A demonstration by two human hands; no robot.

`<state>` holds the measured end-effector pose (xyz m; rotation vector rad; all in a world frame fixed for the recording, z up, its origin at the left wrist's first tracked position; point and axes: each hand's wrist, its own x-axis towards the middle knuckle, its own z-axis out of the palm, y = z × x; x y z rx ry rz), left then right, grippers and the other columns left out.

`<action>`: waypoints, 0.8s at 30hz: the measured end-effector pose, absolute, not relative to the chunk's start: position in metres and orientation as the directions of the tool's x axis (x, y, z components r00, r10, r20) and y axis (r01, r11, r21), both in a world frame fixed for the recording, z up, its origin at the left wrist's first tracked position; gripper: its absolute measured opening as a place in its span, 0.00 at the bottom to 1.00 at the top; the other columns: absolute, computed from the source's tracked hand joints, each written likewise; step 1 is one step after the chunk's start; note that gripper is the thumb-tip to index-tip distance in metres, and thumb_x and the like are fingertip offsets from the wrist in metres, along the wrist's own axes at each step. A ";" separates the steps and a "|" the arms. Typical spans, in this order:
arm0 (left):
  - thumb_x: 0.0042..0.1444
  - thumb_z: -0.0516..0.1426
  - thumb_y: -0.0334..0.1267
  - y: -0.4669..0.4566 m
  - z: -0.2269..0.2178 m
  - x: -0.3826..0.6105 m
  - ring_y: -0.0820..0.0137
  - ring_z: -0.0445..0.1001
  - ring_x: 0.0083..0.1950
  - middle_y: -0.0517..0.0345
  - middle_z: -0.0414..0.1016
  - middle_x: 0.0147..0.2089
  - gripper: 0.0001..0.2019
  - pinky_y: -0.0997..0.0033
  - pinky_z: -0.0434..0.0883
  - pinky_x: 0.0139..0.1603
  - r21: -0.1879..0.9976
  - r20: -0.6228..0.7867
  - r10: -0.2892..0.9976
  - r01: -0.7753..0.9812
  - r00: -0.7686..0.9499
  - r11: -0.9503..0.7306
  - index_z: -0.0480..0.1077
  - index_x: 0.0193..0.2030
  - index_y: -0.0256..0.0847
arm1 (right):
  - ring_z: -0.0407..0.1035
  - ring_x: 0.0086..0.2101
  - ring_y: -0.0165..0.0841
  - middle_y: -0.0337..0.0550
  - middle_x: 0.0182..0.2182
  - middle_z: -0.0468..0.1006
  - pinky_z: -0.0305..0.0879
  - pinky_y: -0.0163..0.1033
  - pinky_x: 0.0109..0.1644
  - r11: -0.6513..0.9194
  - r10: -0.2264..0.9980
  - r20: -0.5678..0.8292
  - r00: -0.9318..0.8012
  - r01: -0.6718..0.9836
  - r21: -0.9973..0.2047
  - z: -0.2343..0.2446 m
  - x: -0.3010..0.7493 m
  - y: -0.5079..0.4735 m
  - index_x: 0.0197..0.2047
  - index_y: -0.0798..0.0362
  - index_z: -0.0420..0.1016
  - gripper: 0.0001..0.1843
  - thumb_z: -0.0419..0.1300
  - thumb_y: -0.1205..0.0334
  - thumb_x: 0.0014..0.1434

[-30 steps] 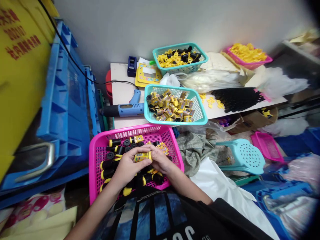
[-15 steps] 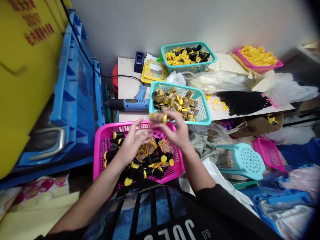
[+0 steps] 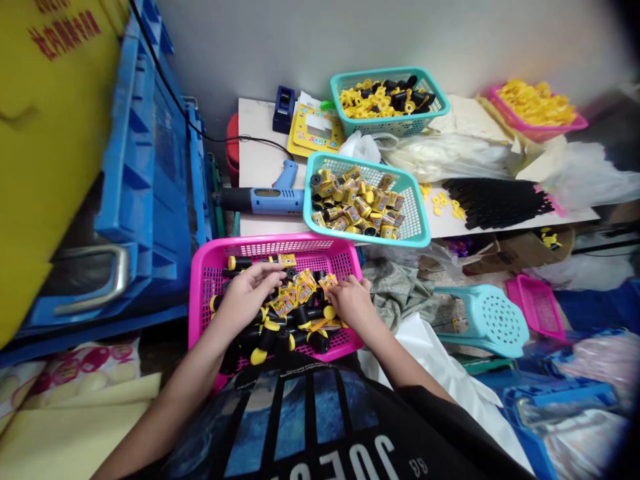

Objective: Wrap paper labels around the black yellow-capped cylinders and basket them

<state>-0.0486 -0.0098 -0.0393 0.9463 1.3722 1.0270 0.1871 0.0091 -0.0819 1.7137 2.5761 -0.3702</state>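
Both my hands are down in the pink basket [image 3: 200, 280] on my lap. It holds several black tubes with yellow caps [image 3: 267, 337] and loose yellow printed stickers [image 3: 295, 293]. My left hand [image 3: 245, 297] lies palm down with fingers stretched over the tubes at the basket's back left and holds nothing. My right hand [image 3: 353, 301] is at the basket's right side, fingers bent and pinching a yellow sticker [image 3: 327, 283]. A teal basket [image 3: 415, 230] of tubes wrapped in stickers [image 3: 355, 207] stands on the low table just beyond.
A blue heat gun [image 3: 265, 199] lies on the white table [image 3: 255, 167], its cord running left. Behind are another teal basket [image 3: 385, 127] of yellow and black parts, a pink basket [image 3: 537, 127] of yellow parts and black strips [image 3: 495, 200]. Blue crates [image 3: 145, 187] stand left; a teal stool [image 3: 487, 320] stands right.
My right hand carried a sticker-wrapped tube up to the teal basket, let it go there, and came back down into the pink basket. My left hand moved to the basket's back left.
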 end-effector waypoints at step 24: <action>0.51 0.62 0.47 -0.013 -0.032 -0.036 0.65 0.79 0.35 0.51 0.82 0.36 0.15 0.66 0.76 0.36 0.946 -0.325 0.945 0.015 0.027 0.325 0.76 0.40 0.39 | 0.67 0.43 0.40 0.44 0.35 0.83 0.48 0.46 0.46 0.296 0.902 -0.181 -0.392 0.866 -0.402 -0.077 0.192 0.009 0.35 0.47 0.81 0.09 0.59 0.63 0.60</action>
